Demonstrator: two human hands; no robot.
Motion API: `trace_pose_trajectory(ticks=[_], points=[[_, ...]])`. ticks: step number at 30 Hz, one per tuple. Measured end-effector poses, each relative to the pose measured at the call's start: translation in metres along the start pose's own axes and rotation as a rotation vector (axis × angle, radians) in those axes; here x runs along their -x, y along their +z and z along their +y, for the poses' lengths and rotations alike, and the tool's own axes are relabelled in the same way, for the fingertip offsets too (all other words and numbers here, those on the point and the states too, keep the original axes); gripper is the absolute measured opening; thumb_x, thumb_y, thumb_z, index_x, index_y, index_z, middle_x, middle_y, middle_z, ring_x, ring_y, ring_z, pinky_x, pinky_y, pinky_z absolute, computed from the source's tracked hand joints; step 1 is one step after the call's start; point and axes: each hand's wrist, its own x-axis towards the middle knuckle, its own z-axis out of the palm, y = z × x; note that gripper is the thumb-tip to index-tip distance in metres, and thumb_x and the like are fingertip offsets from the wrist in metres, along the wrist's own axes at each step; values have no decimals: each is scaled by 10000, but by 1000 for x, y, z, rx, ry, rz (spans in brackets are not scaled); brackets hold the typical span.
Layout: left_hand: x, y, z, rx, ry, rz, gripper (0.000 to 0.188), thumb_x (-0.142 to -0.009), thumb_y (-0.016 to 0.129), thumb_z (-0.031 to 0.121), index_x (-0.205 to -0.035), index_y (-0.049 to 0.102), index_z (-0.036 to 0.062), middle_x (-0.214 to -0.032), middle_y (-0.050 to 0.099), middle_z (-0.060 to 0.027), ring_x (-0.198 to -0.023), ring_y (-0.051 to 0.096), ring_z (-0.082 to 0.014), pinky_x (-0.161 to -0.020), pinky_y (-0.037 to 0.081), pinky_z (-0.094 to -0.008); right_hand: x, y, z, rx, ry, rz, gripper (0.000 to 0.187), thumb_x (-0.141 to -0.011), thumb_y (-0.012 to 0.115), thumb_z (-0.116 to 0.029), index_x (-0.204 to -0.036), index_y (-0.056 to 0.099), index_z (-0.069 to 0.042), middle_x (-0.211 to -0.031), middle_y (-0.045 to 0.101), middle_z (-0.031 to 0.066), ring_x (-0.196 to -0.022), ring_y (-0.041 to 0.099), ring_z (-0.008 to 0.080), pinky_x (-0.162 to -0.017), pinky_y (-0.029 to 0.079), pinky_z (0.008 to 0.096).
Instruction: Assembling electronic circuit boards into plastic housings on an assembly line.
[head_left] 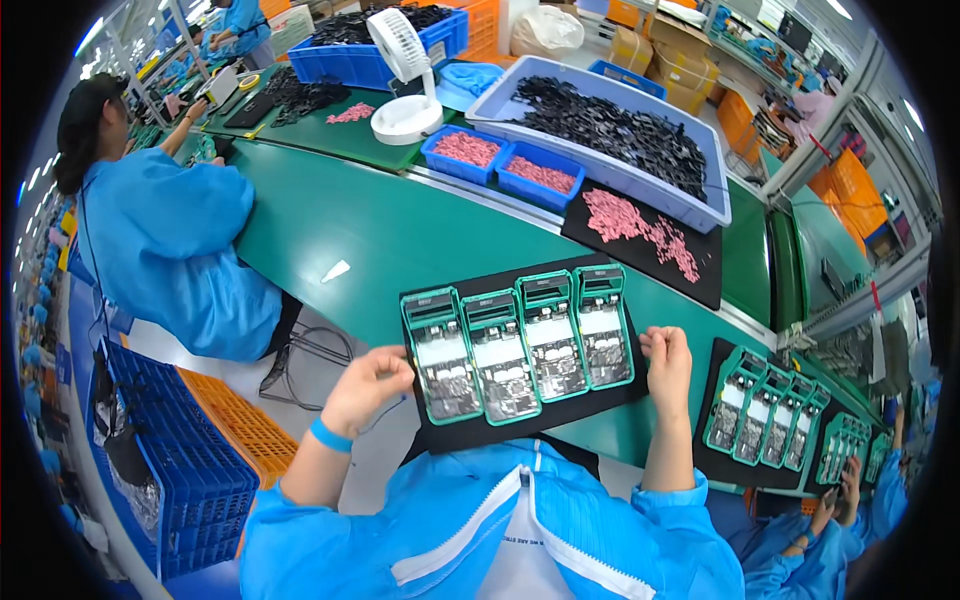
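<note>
In front of me lies a black mat (pixel 585 408) carrying a row of green-framed device housings (pixel 530 350) with circuit boards and white-silver panels inside. Its near edge reaches over the table's edge toward my body. My left hand (pixel 372 383), a blue band at the wrist, has thumb and fingers pinched at the mat's left edge. On the opposite side my right hand (pixel 668 362) is closed with its fingertips at the right edge. The fingertips' exact hold on the mat is partly hidden.
Beyond the mat, pink pieces (pixel 615 215) lie on another black mat, by blue bins (pixel 540 178) and a large tub (pixel 490 105) of black parts. A white fan (pixel 405 118) stands behind. Co-workers sit left and right; more housings (pixel 765 410) lie right. Crates (pixel 190 450) stand lower left.
</note>
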Motion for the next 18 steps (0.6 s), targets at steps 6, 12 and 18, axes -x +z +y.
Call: trace_pose_trajectory(ticks=[6,12,18], points=[[31,52,-26,221,-301,-196,143,-888,652,112,-959,620,-7,-964,653,-69,-894,636,-158,-825,523,-279,6,-21,25,231,-96,153,101,-938,516,-71,-916,523,27,-962,640,181,-888,648,287,-779,497,356],[28,110,-34,138,-424,-349,169,-877,666,95,-981,622,-30,-964,673,-105,-901,647,-154,-815,523,-266,-20,-33,41,456,-159,266,104,-892,555,-87,-890,543,17,-886,606,178,-865,592,355,-772,472,405],[11,140,-58,-16,-385,-609,224,-883,672,128,-1039,654,-32,-979,687,-65,-871,624,-86,-784,510,-220,-31,-17,62,446,-203,465,60,-852,564,-58,-830,567,-2,-904,613,176,-924,571,361,-828,445,440]])
